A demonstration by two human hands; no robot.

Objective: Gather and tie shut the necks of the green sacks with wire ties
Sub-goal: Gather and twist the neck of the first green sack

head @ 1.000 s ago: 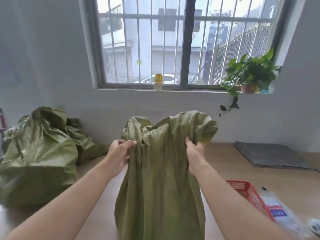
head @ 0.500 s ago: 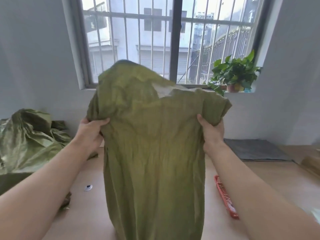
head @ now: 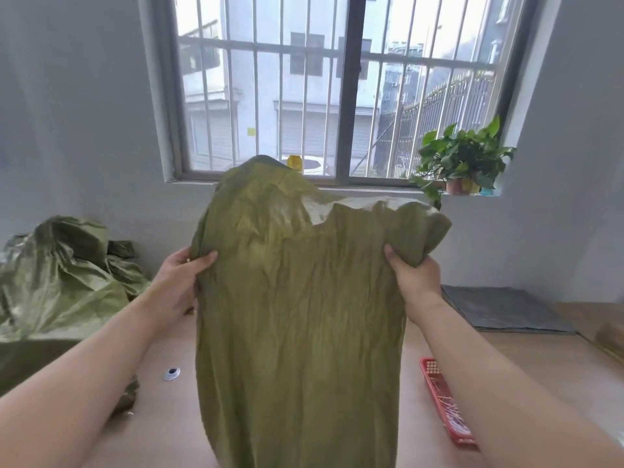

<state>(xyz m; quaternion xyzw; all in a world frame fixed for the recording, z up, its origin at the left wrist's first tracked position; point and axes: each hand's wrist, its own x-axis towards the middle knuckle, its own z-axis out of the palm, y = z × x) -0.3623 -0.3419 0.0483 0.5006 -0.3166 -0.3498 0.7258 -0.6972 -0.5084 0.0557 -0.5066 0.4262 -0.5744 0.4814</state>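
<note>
- the green sack [head: 297, 315] hangs upright over the table [head: 162, 430], long axis vertical, lower end out of view.
- left hand [head: 179, 282] pinches its left edge near the top; right hand [head: 413, 275] grips the bunched right corner, fingers curled in cloth.
- the mouth spreads wide above and between the fingers, so gathering the neck likely means drawing both hands inward; neither is nearer.
- a red basket [head: 442, 400], perhaps holding ties, lies beside the right forearm.

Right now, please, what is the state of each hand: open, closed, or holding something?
Left hand: closed, gripping the left edge of the sack.
Right hand: closed, gripping the sack at its upper right corner.
</note>
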